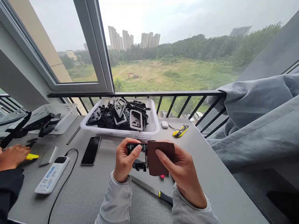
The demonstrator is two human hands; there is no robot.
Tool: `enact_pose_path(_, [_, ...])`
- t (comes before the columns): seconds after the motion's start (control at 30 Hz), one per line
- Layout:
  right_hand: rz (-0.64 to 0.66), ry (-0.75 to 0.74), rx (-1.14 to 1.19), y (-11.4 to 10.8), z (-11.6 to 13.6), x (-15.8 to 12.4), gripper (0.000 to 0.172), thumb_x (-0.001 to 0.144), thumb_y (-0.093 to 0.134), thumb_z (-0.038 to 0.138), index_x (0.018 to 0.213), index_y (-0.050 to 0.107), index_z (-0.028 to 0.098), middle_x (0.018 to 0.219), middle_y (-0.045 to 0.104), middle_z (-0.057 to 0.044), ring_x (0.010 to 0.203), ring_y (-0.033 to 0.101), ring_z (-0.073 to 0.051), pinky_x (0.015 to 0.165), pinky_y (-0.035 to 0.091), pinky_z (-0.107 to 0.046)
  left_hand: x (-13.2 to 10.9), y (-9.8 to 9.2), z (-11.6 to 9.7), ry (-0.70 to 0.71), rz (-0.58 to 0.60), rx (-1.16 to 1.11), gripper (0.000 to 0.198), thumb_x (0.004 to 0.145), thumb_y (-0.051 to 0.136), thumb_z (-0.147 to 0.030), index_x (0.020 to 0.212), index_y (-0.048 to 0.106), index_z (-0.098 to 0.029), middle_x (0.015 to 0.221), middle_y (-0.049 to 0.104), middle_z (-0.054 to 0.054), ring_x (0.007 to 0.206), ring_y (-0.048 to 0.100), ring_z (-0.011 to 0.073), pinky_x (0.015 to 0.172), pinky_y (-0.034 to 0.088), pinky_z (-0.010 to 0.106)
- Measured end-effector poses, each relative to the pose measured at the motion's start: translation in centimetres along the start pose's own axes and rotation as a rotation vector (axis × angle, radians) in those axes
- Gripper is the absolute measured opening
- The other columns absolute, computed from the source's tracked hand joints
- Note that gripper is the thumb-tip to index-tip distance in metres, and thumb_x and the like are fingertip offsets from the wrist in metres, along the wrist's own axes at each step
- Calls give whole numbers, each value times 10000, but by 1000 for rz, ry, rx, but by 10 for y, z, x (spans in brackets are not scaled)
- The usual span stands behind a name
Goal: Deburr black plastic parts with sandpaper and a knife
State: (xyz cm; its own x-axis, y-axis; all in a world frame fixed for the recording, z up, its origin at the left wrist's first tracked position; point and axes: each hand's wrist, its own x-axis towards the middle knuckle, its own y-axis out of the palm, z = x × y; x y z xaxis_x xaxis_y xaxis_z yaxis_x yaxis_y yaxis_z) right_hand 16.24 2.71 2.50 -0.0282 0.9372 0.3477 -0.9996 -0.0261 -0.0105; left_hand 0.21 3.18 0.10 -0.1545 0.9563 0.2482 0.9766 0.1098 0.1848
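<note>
My left hand [126, 158] grips a black plastic frame [139, 166] by its left side, thumb on top. In my right hand [181, 168] is a folded sheet of brown sandpaper [155, 160], pinched with the thumb on its near face. The sandpaper's left edge meets the right side of the frame and hides that part. Below my hands lies a flat file [149, 189] with a black and yellow handle, partly covered by my right sleeve. A small red piece [162, 176] shows under the sandpaper.
A white basket [121, 133] full of black plastic parts stands by the window railing. Around it are a phone [91, 151], a cabled power bank [52, 175], a white case [164, 124] and a yellow utility knife [181, 131]. A co-worker's hand [14, 155] is at left.
</note>
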Motion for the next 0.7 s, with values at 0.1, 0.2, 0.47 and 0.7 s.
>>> enact_pose_path(0.1, [75, -79, -40, -2, 4, 1, 99, 810, 655, 248, 876, 720, 213, 840, 701, -37, 712, 625, -170, 608, 521, -252, -1, 0, 0, 12, -6, 38, 209, 766, 707, -381, 804, 667, -179, 557, 523, -36, 489, 419, 73, 479, 334, 201])
enact_pose_path(0.2, [76, -120, -62, -2, 6, 1, 78, 816, 640, 224, 832, 715, 212, 835, 679, -46, 692, 615, -163, 586, 514, -245, -2, 0, -1, 21, -12, 60, 214, 754, 717, -385, 786, 676, -178, 593, 545, -21, 511, 439, 82, 494, 349, 206])
enact_pose_path(0.47, [114, -184, -97, -6, 7, 1, 91, 812, 634, 214, 793, 724, 213, 815, 616, -46, 645, 584, -141, 522, 493, -218, -2, 0, -2, 6, -31, 53, 195, 726, 742, -370, 767, 694, -186, 585, 550, -18, 510, 448, 90, 512, 374, 214])
enact_pose_path(0.7, [43, -164, -96, -6, 6, 1, 98, 824, 627, 214, 790, 719, 222, 829, 607, -38, 649, 575, -141, 539, 483, -232, -3, -1, -1, 14, -11, 53, 189, 740, 730, -367, 772, 691, -185, 634, 585, -12, 515, 450, 81, 519, 376, 214])
